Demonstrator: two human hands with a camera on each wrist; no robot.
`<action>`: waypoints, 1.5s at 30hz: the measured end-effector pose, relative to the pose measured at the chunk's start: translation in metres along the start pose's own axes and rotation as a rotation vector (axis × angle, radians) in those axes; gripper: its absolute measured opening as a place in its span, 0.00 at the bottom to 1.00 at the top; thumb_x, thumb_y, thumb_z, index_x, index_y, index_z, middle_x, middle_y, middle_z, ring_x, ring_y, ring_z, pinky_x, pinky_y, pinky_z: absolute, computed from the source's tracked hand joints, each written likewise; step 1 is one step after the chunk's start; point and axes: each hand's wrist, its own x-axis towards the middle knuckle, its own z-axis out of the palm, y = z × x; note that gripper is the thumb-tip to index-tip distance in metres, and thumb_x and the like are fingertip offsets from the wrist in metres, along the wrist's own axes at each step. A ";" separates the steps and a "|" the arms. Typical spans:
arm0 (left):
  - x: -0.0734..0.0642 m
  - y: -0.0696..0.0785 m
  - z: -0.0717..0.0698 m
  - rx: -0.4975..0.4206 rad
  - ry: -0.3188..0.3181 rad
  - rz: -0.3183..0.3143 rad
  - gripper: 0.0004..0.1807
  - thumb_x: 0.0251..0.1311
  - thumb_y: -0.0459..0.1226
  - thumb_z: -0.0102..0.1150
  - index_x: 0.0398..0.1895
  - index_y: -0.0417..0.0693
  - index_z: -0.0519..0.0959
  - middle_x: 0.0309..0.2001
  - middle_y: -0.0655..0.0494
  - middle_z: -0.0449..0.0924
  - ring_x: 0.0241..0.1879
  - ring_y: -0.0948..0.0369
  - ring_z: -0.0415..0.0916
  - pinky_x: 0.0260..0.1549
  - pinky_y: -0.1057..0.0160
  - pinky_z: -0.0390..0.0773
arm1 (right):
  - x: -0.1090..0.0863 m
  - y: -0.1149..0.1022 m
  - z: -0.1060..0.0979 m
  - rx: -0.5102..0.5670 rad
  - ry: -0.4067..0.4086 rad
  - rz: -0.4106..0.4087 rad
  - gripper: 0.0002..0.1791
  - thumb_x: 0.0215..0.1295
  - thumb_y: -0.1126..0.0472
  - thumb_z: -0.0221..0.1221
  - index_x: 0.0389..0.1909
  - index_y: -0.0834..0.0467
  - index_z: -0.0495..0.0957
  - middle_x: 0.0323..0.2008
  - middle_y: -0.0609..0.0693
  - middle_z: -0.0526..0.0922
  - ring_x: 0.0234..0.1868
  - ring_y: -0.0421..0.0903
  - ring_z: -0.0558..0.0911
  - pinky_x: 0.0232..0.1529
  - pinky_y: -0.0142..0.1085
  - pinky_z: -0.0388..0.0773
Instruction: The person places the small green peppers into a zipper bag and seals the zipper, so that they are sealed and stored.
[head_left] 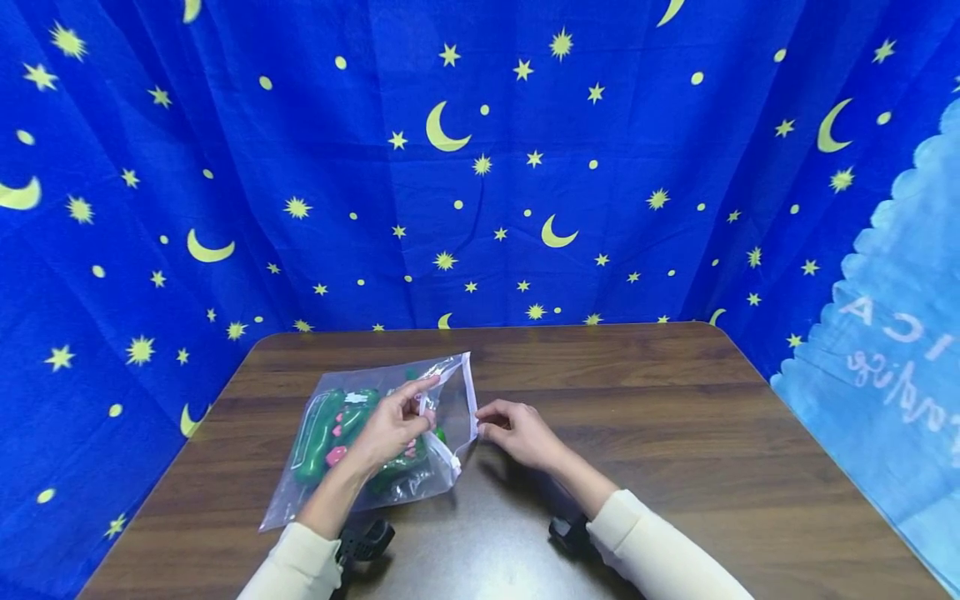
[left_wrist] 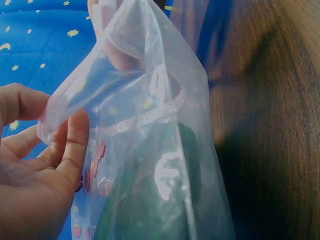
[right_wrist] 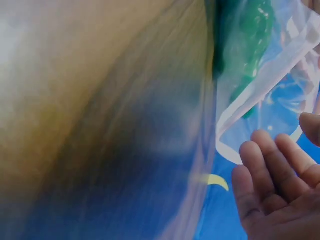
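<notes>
A clear zip bag (head_left: 281, 492) with white edging lies on the table, its mouth spread open toward the right. Inside are green, inflated-looking shapes (head_left: 318, 437), and pink prints show on the plastic. The left hand (head_left: 393, 429) pinches one lip of the mouth between thumb and fingers. Opposite it, the right hand (head_left: 525, 433) has its thumb and fingertips at the white edge (head_left: 471, 392) of the other lip. In the right wrist view that edge runs behind the fingers (right_wrist: 265, 160). The slider (head_left: 455, 462) is at the mouth's near corner.
The brown wooden table (head_left: 675, 433) extends to the right of the bag. A blue curtain (head_left: 510, 192) with yellow stars and moons stands behind and beside it; a light blue cloth (head_left: 900, 333) hangs at right. Black wrist devices (head_left: 367, 540) sit below both sleeves.
</notes>
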 end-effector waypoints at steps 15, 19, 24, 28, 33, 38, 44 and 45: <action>-0.002 -0.001 0.000 -0.016 -0.001 -0.026 0.36 0.55 0.24 0.51 0.69 0.47 0.60 0.30 0.51 0.71 0.15 0.65 0.64 0.11 0.71 0.67 | -0.021 -0.026 0.010 0.024 -0.181 0.029 0.15 0.64 0.52 0.56 0.25 0.57 0.82 0.20 0.47 0.81 0.21 0.32 0.73 0.24 0.27 0.71; -0.002 -0.002 0.000 -0.007 0.004 -0.011 0.36 0.55 0.24 0.53 0.70 0.46 0.60 0.29 0.51 0.70 0.16 0.65 0.64 0.11 0.71 0.67 | -0.022 -0.031 0.016 0.047 -0.204 0.045 0.19 0.65 0.51 0.55 0.23 0.60 0.81 0.18 0.52 0.81 0.18 0.32 0.71 0.22 0.26 0.70; -0.003 -0.002 0.001 0.008 0.014 0.014 0.36 0.55 0.25 0.55 0.69 0.45 0.60 0.30 0.49 0.70 0.18 0.66 0.65 0.11 0.71 0.68 | -0.022 -0.036 0.022 0.078 -0.220 0.065 0.21 0.65 0.50 0.54 0.18 0.60 0.80 0.15 0.51 0.78 0.16 0.32 0.69 0.20 0.26 0.68; -0.007 -0.001 0.002 0.021 0.046 0.010 0.34 0.56 0.26 0.55 0.69 0.45 0.61 0.31 0.48 0.72 0.20 0.65 0.67 0.12 0.70 0.70 | -0.022 -0.037 0.025 0.123 -0.230 0.075 0.20 0.64 0.51 0.55 0.19 0.59 0.80 0.15 0.51 0.79 0.16 0.33 0.71 0.19 0.27 0.68; -0.018 0.000 0.002 0.050 0.188 0.032 0.30 0.56 0.26 0.54 0.65 0.44 0.66 0.39 0.43 0.76 0.23 0.66 0.70 0.17 0.69 0.74 | -0.022 -0.037 0.028 0.155 -0.222 0.075 0.18 0.63 0.54 0.56 0.20 0.61 0.81 0.17 0.53 0.80 0.17 0.33 0.72 0.18 0.26 0.68; -0.036 -0.001 0.006 0.072 0.340 0.081 0.20 0.57 0.26 0.54 0.54 0.38 0.73 0.40 0.43 0.77 0.22 0.71 0.66 0.18 0.72 0.70 | -0.021 -0.037 0.028 0.164 -0.201 0.069 0.15 0.62 0.57 0.57 0.20 0.61 0.80 0.18 0.56 0.80 0.18 0.33 0.73 0.21 0.25 0.70; -0.060 0.000 0.017 -0.011 0.352 -0.021 0.09 0.59 0.28 0.55 0.42 0.34 0.77 0.24 0.54 0.73 0.14 0.68 0.64 0.12 0.69 0.69 | -0.021 -0.036 0.029 0.177 -0.184 0.089 0.13 0.61 0.58 0.58 0.22 0.62 0.81 0.19 0.56 0.81 0.20 0.35 0.74 0.21 0.26 0.71; -0.063 0.000 0.019 -0.015 0.347 -0.054 0.08 0.59 0.29 0.55 0.41 0.34 0.77 0.23 0.54 0.73 0.14 0.67 0.64 0.12 0.69 0.69 | -0.021 -0.036 0.029 0.174 -0.181 0.092 0.13 0.61 0.58 0.58 0.22 0.62 0.81 0.19 0.56 0.81 0.20 0.35 0.74 0.21 0.26 0.71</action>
